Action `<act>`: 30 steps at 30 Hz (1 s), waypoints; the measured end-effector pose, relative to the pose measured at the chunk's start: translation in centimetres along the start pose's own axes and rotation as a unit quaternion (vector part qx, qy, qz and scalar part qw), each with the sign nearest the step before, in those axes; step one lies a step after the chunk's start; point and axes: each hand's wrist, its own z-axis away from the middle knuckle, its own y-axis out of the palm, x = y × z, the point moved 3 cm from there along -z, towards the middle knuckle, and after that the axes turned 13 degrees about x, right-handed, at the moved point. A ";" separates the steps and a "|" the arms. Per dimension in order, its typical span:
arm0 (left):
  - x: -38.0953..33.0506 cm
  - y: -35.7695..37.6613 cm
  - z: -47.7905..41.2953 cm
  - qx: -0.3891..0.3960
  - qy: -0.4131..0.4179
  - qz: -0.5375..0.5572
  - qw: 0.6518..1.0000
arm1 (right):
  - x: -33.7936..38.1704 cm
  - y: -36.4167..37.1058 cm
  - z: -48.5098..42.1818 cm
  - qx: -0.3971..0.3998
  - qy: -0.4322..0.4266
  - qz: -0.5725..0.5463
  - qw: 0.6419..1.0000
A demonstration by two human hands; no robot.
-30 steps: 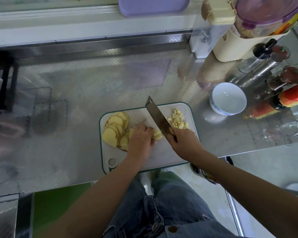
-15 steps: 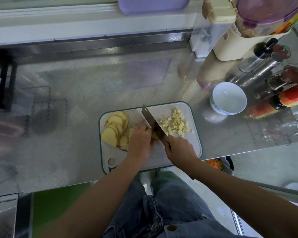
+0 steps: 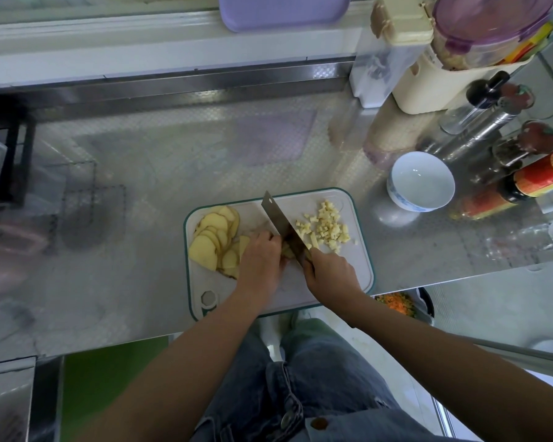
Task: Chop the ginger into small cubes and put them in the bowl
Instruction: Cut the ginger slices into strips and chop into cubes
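Observation:
A white cutting board with a green rim lies on the steel counter. Fanned ginger slices cover its left side and a heap of small ginger cubes lies at its right. My left hand holds down a small stack of ginger strips with curled fingers. My right hand grips the handle of a cleaver, whose blade is down on the board right beside my left fingertips. A white bowl stands empty, right of the board.
Sauce bottles, shakers and a steel flask crowd the counter behind and right of the bowl. Cream containers stand at the back right. A pan of chopped vegetables sits below the counter's front edge.
The cleaver has come down from a raised tilt onto the strips by my left hand, and a few newly cut pieces lie to the right of the blade.

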 end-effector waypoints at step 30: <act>0.7 -0.2 0.4 -0.019 -0.016 -0.019 1.000 | 0.6 0.3 -0.3 0.008 -0.005 -0.009 1.000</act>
